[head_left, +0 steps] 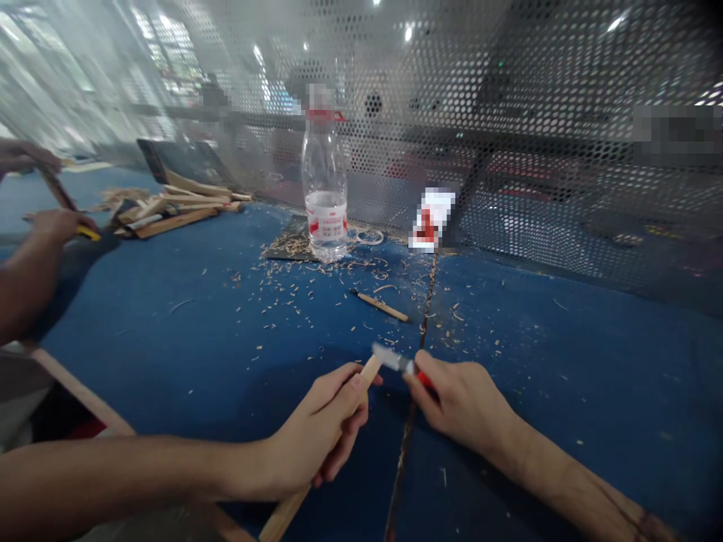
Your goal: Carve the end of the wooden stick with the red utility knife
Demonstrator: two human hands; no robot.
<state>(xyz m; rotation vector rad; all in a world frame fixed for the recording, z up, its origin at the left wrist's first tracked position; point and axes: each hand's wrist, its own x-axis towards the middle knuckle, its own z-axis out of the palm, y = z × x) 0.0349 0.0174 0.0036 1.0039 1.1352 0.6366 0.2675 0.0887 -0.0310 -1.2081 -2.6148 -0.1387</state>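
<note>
My left hand (330, 421) is closed around a pale wooden stick (369, 372), whose upper end sticks out past the thumb. Its lower end slants down toward the bottom edge of the view. In my right hand (460, 391) is a utility knife (422, 375) with a red handle, gripped between thumb and fingers. The blade (392, 357) is slightly blurred and lies at the stick's tip; whether it touches the wood I cannot tell. Beyond both hands, a thin carved wooden stick with a dark tip (384, 307) rests on the blue tabletop (305, 316).
A clear bottle (326, 181) stands on a dark mat (282, 245) among wood shavings. Behind it rises a perforated metal screen (536, 143), with a pixelated bright panel (434, 218) before it. At left, another person's hands (53, 226) work near piled wood strips (181, 207).
</note>
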